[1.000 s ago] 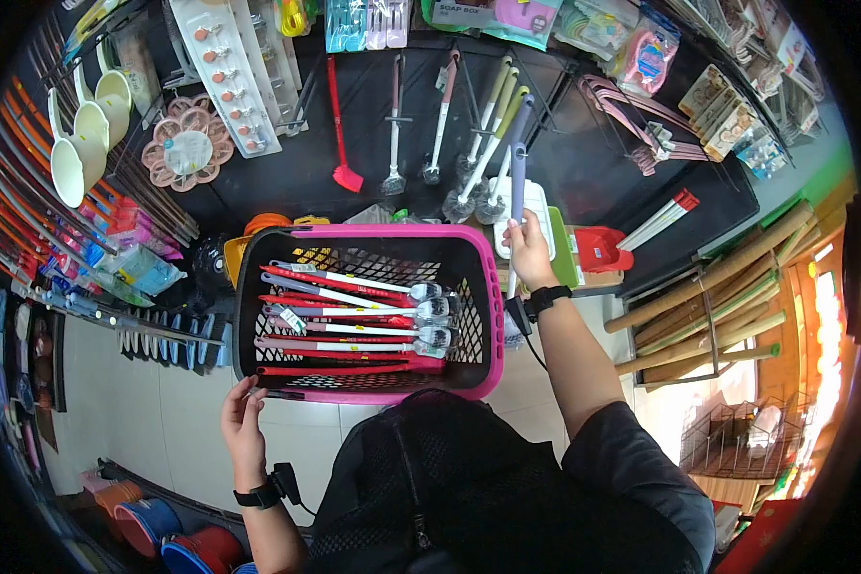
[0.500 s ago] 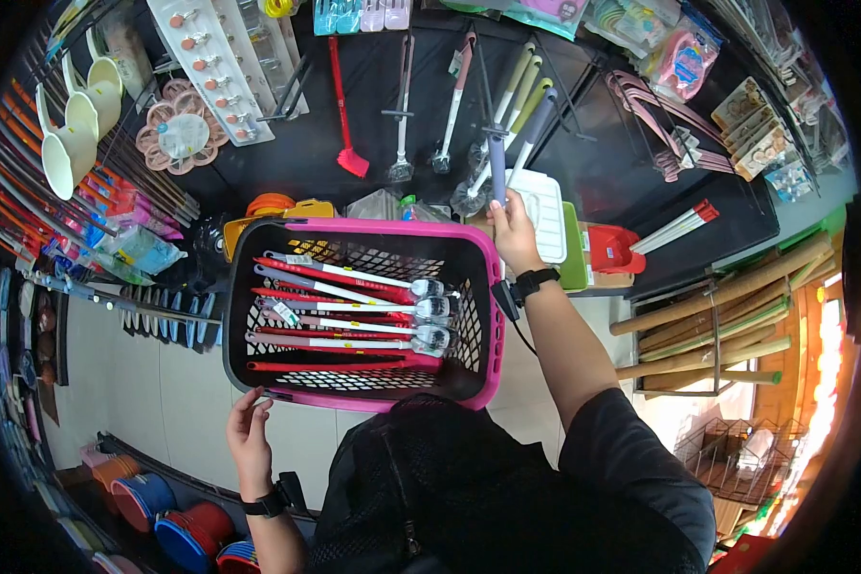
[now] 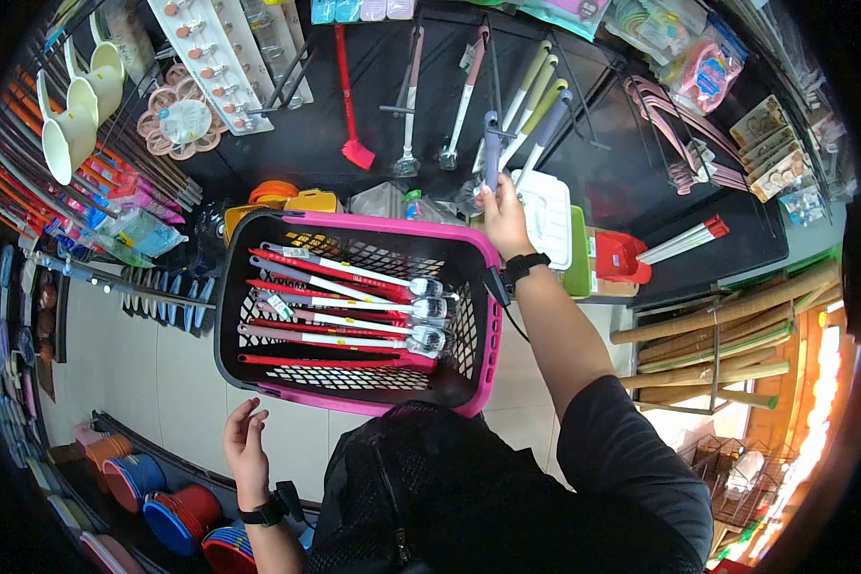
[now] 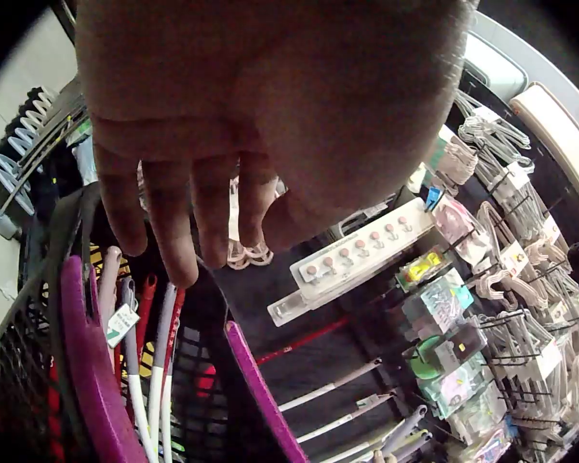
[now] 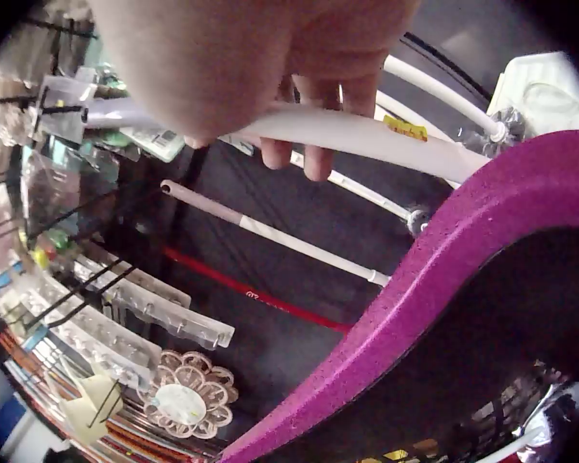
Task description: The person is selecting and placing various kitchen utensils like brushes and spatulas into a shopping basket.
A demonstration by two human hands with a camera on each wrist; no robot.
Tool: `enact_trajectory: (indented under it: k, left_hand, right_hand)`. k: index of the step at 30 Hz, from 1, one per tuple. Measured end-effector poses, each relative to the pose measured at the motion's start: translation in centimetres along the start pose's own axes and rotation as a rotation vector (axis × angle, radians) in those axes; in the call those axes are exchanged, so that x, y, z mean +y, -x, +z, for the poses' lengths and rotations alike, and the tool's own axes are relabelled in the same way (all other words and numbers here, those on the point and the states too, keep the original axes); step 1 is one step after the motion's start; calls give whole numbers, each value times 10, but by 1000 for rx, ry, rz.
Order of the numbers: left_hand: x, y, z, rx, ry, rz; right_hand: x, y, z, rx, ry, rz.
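Observation:
My right hand grips a brush with a lilac handle just beyond the right end of a black basket with a pink rim. In the right wrist view, the brush's white shaft with a yellow sticker passes under the palm and behind the pink rim; its lower end is hidden. Several red, white and lilac brushes lie side by side in the basket, some with plastic-wrapped heads. My left hand, fingers relaxed and holding nothing, is below the basket's near left corner.
More long-handled brushes hang on the dark wall behind the basket. A white container, a green one and a red dustpan stand right of it. Bundled poles are farther right; buckets stand lower left.
My right hand has moved left with the lilac-handled brush, nearer the basket. The basket appears slightly farther left, and my left hand, earlier at its rim, is now a little below it.

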State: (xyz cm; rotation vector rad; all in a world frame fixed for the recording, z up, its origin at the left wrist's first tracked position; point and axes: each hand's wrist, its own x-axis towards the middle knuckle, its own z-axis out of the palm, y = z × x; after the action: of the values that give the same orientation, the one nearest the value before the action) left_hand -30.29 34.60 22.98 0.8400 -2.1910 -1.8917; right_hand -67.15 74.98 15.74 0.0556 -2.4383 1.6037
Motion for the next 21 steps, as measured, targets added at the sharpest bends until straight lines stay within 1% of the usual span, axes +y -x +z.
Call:
enact_trajectory:
  k: [3,5,7,8,12,13,15,16,17,19,20,21]
  left_hand:
    - [-1,3,0,1,-30,10]
    - [-2,6,0,6,-31,-5]
    - [-3,9,1,10,-30,-15]
    - [-3,11,1,11,-26,-22]
    - [-2,18,1,26,-36,-53]
    - [-4,20,0,34,-37,-61]
    - [-5,22,-1,49,-41,-73]
    - [-6,24,-1,58,-30,-80]
    - [-6,26,-2,67,-19,-86]
    - [-3,29,-1,82,-29,-102]
    - [-2,31,-1,88,-34,-113]
    - [-3,33,-2,95,-37,-118]
  right_hand:
    - [3,-17,8,-6,19,-12]
    - [2,-25,7,-46,25,-1]
    - [-1,-37,11,-11,153,-48]
    - [0,-44,14,-9,144,-73]
    - [-1,-65,22,-102,83,-51]
    - [-1,-69,24,-141,46,1]
    - [3,-80,33,-140,74,-93]
    - [5,-85,37,-145,59,-42]
    - [8,-90,41,-132,44,-49]
    - [23,-105,45,-131,146,-59]
    - [23,-109,46,-77,191,-143]
    - [23,-112,44,-78,209,-118]
